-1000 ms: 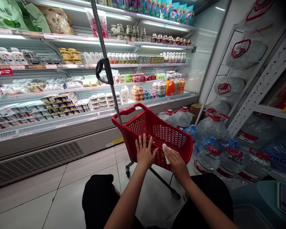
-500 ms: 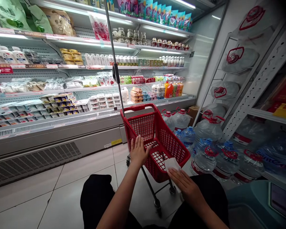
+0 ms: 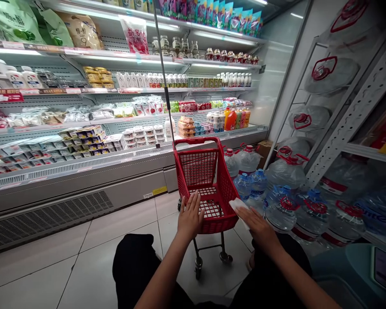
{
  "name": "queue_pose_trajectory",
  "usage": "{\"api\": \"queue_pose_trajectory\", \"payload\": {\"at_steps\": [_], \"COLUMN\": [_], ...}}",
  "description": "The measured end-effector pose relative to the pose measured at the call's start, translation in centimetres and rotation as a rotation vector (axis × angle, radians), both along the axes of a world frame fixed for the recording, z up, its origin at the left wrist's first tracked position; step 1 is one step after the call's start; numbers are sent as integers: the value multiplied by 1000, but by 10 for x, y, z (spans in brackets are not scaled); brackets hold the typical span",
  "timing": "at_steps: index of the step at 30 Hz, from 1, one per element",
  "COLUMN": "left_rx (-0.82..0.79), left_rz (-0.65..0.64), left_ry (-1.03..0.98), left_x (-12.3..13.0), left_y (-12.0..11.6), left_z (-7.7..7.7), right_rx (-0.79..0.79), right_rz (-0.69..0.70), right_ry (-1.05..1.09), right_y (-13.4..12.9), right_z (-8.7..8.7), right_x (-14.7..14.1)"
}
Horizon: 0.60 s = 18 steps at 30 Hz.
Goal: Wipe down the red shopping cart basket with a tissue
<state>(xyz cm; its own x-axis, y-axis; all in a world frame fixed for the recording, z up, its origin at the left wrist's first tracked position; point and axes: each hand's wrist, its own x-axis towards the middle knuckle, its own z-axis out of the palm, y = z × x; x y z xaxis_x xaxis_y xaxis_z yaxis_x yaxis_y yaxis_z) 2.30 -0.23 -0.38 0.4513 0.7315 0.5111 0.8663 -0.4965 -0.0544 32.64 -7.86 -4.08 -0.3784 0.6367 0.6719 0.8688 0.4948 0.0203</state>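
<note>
A small red plastic shopping cart [image 3: 197,167] stands in front of me, its lattice basket holding nothing that I can see. My left hand [image 3: 190,216] lies flat, fingers stretched out, at the near left corner of the basket rim. With my right hand [image 3: 259,225] I hold a folded white cloth [image 3: 238,207] under straight fingers, beside the basket's right side near the front corner. Whether the cloth touches the plastic I cannot tell. A thin dark pole [image 3: 163,64] rises from the cart's far left corner.
Beyond the cart runs a refrigerated display case [image 3: 131,167] stocked with dairy goods and drinks. Large water bottles [image 3: 279,210] crowd the floor on the right, beside a white perforated rack post [image 3: 350,107]. A teal device with a screen [image 3: 350,270] sits at lower right.
The cart has turned so its near end faces me more squarely. My right hand with the cloth has moved slightly right and up; my left hand has stayed by the left rim.
</note>
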Motion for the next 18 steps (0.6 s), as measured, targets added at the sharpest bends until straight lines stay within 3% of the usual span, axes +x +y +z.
{"api": "queue_pose_trajectory", "payload": {"at_steps": [4,7,10,13,18], "left_rx": [1,20,25,13,18], "left_rz": [17,-63,-86,-99,-176], "left_ry": [-8,-16,-56,-84,-38], "left_x": [15,36,45,33,-9], "left_y": [-1,-9,-15,-17,-14], "left_z": [-5,-12,-16,-16,-10], "right_rx": [-12,-13,19,15,-11], "right_rz": [-24,24,98,210,332], "right_ry": [49,31,1,-53,-154], "right_y": [7,7,9,17,36], "right_z": [-3,-5,-1,9,25], "right_x": [-26,-61,-77,-70,-43]}}
